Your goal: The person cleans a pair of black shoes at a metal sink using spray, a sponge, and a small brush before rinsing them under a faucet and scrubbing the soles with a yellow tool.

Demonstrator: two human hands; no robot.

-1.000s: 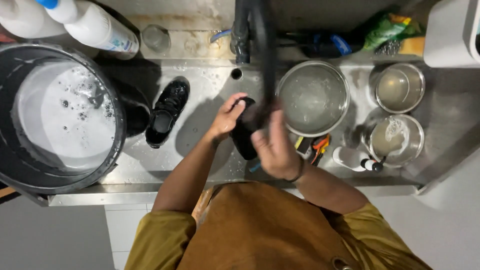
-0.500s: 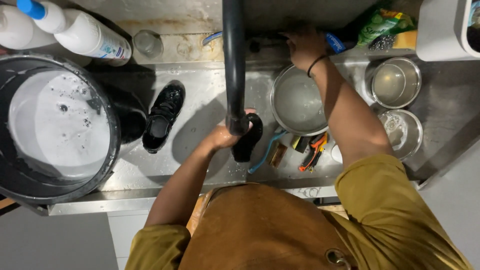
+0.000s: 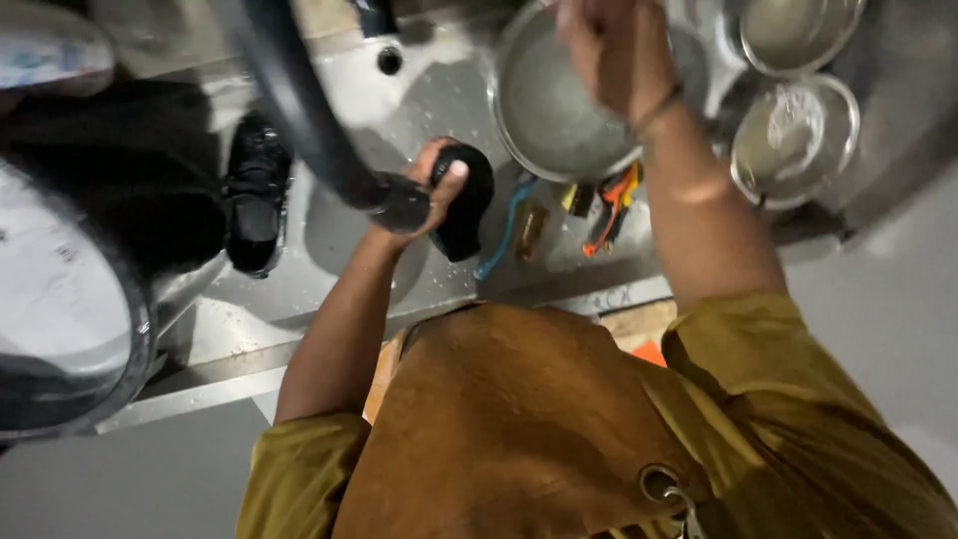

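Observation:
My left hand [image 3: 424, 190] grips a wet black shoe [image 3: 467, 205] and holds it over the steel sink [image 3: 419, 120], right under the end of a black tap spout [image 3: 299, 110]. My right hand [image 3: 604, 45] hovers with curled fingers over a large steel bowl [image 3: 539, 115] at the top of the view. It is blurred, and I cannot see whether anything is in it. The other black shoe [image 3: 254, 195] lies in the sink to the left, apart from both hands.
A big black tub of soapy water [image 3: 60, 289] fills the left side. Two small steel bowls [image 3: 798, 135] stand at the right. A blue-handled brush [image 3: 499, 235] and orange-handled tools [image 3: 611, 205] lie beside the held shoe. My brown apron [image 3: 519, 419] fills the foreground.
My right hand has come back from the rear ledge to above the large bowl. The view has tilted and shifted, and the tap spout now slants across the left. My left hand keeps hold of the shoe.

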